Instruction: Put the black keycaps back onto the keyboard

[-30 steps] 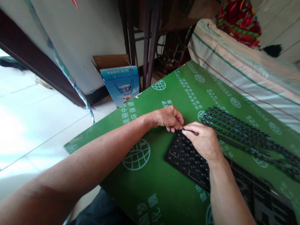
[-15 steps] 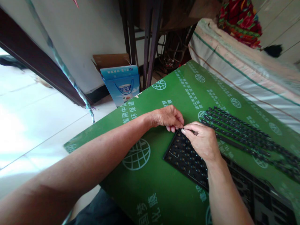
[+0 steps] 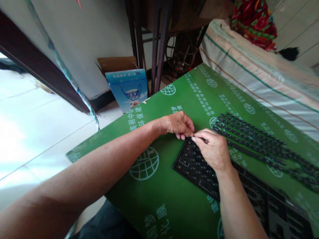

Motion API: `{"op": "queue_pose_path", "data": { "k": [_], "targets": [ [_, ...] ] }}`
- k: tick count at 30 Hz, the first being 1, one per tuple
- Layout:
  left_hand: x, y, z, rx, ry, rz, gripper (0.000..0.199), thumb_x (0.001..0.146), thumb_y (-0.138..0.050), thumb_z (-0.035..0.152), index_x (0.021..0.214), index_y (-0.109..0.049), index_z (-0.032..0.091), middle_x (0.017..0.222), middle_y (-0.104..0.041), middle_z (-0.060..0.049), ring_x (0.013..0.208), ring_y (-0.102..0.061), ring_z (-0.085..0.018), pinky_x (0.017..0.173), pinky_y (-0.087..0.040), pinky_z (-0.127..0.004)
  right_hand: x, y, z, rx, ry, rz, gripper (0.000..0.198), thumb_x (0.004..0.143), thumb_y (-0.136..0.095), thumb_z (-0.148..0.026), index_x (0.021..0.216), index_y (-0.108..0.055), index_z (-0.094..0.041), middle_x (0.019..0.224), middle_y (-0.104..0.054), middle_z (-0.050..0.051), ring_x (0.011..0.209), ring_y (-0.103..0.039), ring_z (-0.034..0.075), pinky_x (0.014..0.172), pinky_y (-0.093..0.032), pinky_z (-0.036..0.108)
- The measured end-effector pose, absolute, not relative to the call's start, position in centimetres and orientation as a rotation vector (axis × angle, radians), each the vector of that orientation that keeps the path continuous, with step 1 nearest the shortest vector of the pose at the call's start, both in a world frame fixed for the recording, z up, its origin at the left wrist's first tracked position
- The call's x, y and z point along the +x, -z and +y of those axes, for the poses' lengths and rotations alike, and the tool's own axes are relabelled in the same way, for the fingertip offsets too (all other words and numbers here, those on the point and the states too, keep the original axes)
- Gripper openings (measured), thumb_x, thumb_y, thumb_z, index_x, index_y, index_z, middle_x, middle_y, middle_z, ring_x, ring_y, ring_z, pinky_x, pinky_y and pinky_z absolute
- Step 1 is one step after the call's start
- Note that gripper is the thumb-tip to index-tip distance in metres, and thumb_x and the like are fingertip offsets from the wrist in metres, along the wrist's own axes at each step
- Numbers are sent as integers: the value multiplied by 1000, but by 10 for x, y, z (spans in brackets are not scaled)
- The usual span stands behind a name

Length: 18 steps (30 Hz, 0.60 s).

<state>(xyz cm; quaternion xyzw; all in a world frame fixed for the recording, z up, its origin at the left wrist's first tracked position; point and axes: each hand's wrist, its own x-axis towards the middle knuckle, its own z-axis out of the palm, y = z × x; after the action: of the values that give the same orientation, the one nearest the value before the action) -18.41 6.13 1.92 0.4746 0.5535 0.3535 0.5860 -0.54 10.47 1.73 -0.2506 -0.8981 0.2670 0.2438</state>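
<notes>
My black rectangular plastic keyboard (image 3: pixel 189 156) runs from centre to lower right on the green printed tabletop (image 3: pixel 174 202). At its upper corner my left hand (image 3: pixel 176 124), knuckles up, meets my right hand (image 3: pixel 213 147), each grip pinched together; on what, I cannot tell.

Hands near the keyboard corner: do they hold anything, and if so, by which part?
It cannot be told: the left hand and right hand meet, fingertips pinched, at a corner of the black keyboard, and nothing between them shows clearly.
</notes>
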Motion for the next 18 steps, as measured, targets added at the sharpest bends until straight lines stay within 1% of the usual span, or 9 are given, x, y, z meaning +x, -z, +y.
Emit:
{"op": "queue_pose_path", "data": {
  "k": [9, 15, 18],
  "targets": [
    [-183, -18, 60, 1110, -851, 1297, 8, 63, -69, 16, 70, -66, 12, 50, -62, 2, 45, -55, -7, 45, -42, -19, -5, -15, 108, -678, -780, -2438, 12, 80, -60, -19, 71, -67, -21, 75, -67, 3, 67, -61, 15, 64, -46, 27],
    [-182, -19, 61, 1096, -828, 1317, 7, 62, -66, 11, 69, -64, 12, 48, -61, 3, 43, -55, -7, 44, -42, -19, -4, -18, 106, -645, -677, -2542, 17, 82, -56, -17, 72, -69, -21, 80, -68, 4, 71, -63, 16, 72, -49, 28],
    [-181, -20, 61, 1103, -818, 1326, 7, 63, -65, 11, 70, -64, 12, 46, -60, 4, 43, -55, -7, 44, -42, -18, -3, -19, 107, -631, -697, -2550, 17, 82, -55, -16, 76, -70, -21, 82, -69, 5, 73, -63, 16, 73, -49, 28]
  ]
}}
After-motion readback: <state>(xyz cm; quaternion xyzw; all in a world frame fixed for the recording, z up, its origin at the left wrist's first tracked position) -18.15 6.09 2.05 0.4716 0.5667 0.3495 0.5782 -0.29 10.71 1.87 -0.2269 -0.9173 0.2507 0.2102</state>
